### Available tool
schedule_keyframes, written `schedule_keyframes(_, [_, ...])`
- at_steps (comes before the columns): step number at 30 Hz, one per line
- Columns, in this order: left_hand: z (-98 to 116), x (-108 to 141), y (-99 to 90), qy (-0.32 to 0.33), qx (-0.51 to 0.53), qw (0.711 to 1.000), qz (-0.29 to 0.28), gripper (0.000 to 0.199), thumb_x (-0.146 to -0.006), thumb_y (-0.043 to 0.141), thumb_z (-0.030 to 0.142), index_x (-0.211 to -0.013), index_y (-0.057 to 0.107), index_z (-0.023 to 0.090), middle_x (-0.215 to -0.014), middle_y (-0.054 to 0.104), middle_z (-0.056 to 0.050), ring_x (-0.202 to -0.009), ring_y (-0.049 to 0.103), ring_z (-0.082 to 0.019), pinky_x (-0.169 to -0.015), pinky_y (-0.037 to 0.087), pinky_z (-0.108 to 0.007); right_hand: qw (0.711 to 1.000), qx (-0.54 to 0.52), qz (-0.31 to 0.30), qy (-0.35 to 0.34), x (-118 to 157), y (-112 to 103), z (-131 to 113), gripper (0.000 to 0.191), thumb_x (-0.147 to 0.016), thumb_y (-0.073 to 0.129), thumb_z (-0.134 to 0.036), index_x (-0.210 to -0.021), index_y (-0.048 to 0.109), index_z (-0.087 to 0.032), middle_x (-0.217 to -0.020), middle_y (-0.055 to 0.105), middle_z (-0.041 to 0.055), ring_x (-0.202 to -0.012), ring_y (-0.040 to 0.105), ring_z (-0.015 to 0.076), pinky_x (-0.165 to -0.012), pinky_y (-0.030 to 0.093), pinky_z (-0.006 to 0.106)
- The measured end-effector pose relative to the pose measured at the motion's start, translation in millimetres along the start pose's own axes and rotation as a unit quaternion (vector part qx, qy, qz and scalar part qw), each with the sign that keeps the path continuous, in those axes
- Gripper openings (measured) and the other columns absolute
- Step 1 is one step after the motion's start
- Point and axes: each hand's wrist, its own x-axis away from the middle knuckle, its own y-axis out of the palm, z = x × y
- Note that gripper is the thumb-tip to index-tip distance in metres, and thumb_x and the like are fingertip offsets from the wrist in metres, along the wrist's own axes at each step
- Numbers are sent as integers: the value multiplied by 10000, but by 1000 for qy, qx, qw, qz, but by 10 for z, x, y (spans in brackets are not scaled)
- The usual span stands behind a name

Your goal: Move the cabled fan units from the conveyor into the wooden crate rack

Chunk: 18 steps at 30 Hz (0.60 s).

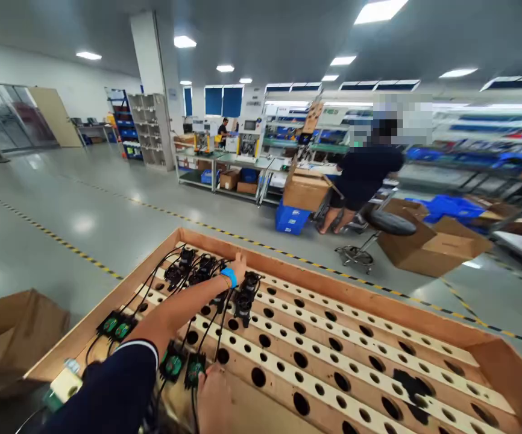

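My left hand [239, 269], with a blue wristband, reaches across to the far side of a wooden rack [306, 274], among black devices with cables. Its fingers look bent, and what they hold, if anything, is hidden. Just right of it sits a black device [245, 298]; others [201, 269] stand to its left. Near me, my right hand [214, 392] has its fingers closed at the edge of a small black module with a green circuit board [194, 369]. A similar module [172, 361] lies beside it, and a pair [116, 325] rests farther left. Black cables join modules and devices.
Rows of holes run along the rack's slats, with a dark patch [412, 392] at right. A cardboard box [21, 337] stands at left. Across the floor are a person [369, 169], a blue crate [292, 217], a stool [355, 253] and open cartons [433, 247].
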Motion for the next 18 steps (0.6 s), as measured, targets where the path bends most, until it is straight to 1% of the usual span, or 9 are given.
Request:
schedule_keyframes(3, [-193,664,50,-17,-32,999,-39,275,-947,612,337,-1161,662,172,-1210,648,-121,-1122,608,-268,-1032,480,-466,996,30,-45,76,23,119,-2,340,-942,359,-207,-1120,610,-61,-976,739,214,-925,722,354,-765,542,442])
schedule_keyframes(5, [-324,1267,142,4,-79,990,-115,312,-886,669,364,-1143,691,188,-1165,681,-136,-1131,614,-325,-1061,451,-493,995,9,-61,79,26,136,10,314,-919,336,-177,-1081,596,-110,-1017,744,215,-959,723,335,-810,538,434])
schedule_keyframes(8, [-510,2153,400,43,-105,977,-179,800,-760,780,559,-1455,519,259,-1435,587,-147,-1303,539,-396,-1148,379,-557,984,-128,-87,91,11,141,54,300,-886,336,-194,-1051,584,-150,-982,746,180,-929,726,297,-847,554,432])
schedule_keyframes(10, [-580,2564,598,29,-105,976,-189,992,-688,814,633,-1523,445,243,-1499,534,-170,-1434,407,-432,-1202,310,-594,943,-272,-121,147,16,117,116,353,-833,399,-243,-1128,563,-139,-972,745,176,-886,734,287,-816,581,435])
schedule_keyframes(12, [-580,2790,760,0,-107,982,-155,973,-700,791,670,-1508,474,230,-1506,527,-179,-1504,297,-434,-1236,226,-634,891,-392,-138,184,77,42,233,459,-781,483,-352,-1178,555,-133,-1019,744,186,-882,739,293,-786,600,440])
schedule_keyframes(13, [-560,2846,818,-14,-109,985,-130,927,-722,771,677,-1489,501,233,-1508,527,-174,-1520,268,-427,-1246,188,-650,880,-422,-129,177,143,-11,318,500,-772,514,-429,-1171,571,-133,-1044,743,193,-900,738,300,-795,604,447])
schedule_keyframes(15, [-506,2886,888,-32,-113,988,-98,863,-752,755,669,-1467,530,242,-1529,514,-158,-1533,253,-408,-1259,142,-655,898,-411,-77,136,365,-111,534,558,-786,534,-589,-1117,630,-150,-1078,742,186,-965,726,306,-863,597,454])
schedule_keyframes(16, [-482,2885,904,-36,-118,988,-93,855,-759,760,653,-1471,527,242,-1543,502,-152,-1537,249,-403,-1264,133,-652,920,-374,-48,108,516,-140,652,570,-810,519,-638,-1092,657,-163,-1067,745,172,-980,718,301,-887,591,447])
schedule_keyframes(18, [-453,2866,910,-43,-129,986,-95,876,-755,789,605,-1499,499,243,-1571,476,-140,-1542,238,-401,-1267,129,-649,967,-250,-5,47,860,-119,870,511,-832,563,-616,-1079,697,-190,-1032,745,144,-980,706,291,-901,584,429])
